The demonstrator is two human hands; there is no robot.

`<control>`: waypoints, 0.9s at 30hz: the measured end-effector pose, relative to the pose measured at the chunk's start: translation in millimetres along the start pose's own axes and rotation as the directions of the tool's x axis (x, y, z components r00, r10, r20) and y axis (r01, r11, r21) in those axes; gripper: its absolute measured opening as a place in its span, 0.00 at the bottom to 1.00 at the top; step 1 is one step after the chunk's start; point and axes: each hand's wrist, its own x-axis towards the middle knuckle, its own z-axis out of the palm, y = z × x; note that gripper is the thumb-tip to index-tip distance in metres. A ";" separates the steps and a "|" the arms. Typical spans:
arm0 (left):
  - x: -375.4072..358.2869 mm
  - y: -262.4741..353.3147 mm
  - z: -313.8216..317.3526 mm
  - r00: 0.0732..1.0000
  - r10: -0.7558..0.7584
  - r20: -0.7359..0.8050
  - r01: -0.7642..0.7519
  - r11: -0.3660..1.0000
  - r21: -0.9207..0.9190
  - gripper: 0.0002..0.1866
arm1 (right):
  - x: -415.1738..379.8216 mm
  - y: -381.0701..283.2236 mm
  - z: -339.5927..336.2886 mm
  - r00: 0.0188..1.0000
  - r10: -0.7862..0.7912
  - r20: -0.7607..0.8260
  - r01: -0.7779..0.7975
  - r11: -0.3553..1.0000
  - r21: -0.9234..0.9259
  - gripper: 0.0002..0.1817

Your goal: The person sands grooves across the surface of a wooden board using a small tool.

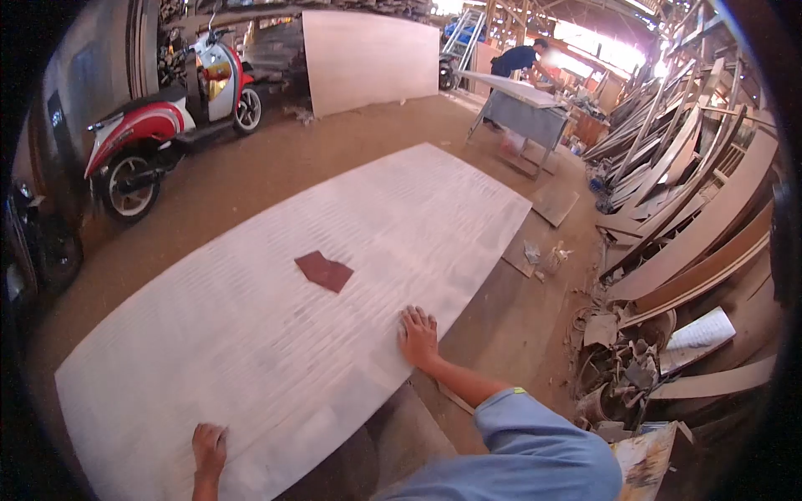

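A long, pale panel (pixel 251 351) with faint stripes across its surface lies in front of me. On it, near the middle, rests a folded-looking piece of dark red sandpaper (pixel 325 271), with neither hand touching it. My right hand (pixel 418 336) lies on the panel close to its right edge, fingers stretched out and slightly apart. At the near left end, my left hand (pixel 209 448) is on the panel with its fingers curled in; whatever they may hold is hidden.
A red and white scooter (pixel 180 125) stands at the left. Behind the panel, a large plain board (pixel 372 63) leans upright. A person (pixel 518 60) bends over a worktable (pixel 522 108) at the back. Wooden strips (pixel 702 225) and scrap (pixel 622 359) crowd the right side.
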 end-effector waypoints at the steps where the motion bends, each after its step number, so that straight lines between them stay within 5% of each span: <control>1: 16.2 12.3 18.4 0.999 0.019 -0.045 -0.019 1.000 -0.006 0.03 | -0.6 1.0 1.5 1.000 -0.015 -0.017 0.016 1.000 0.009 0.27; 8: 173.0 133.9 161.2 0.993 0.084 -0.080 -0.093 0.990 -0.108 0.04 | 2.5 2.6 3.0 1.000 0.011 -0.023 -0.010 0.999 0.041 0.27; 9: 188.1 145.3 165.7 0.999 0.015 0.044 -0.008 0.989 -0.145 0.04 | 0.7 2.3 4.7 1.000 0.016 -0.021 -0.015 0.999 0.049 0.27; 13: 163.5 111.3 165.5 0.990 0.139 -0.013 -0.140 0.989 -0.044 0.06 | 0.6 4.4 5.0 0.999 -0.003 -0.045 0.006 0.998 0.057 0.27; 18: 52.3 31.6 52.4 0.994 0.100 0.054 -0.103 0.993 0.061 0.05 | -0.5 4.1 6.4 1.000 0.015 -0.016 -0.015 1.000 0.003 0.29; 21: 25.6 19.9 9.2 0.996 0.091 -0.012 -0.091 0.995 -0.033 0.08 | -0.6 6.3 7.2 1.000 -0.007 -0.023 0.007 1.000 0.014 0.29; 27: 94.8 68.7 79.4 0.997 0.074 0.007 -0.073 0.995 -0.075 0.05 | -0.1 5.2 1.1 0.999 -0.008 -0.042 0.010 0.999 0.053 0.26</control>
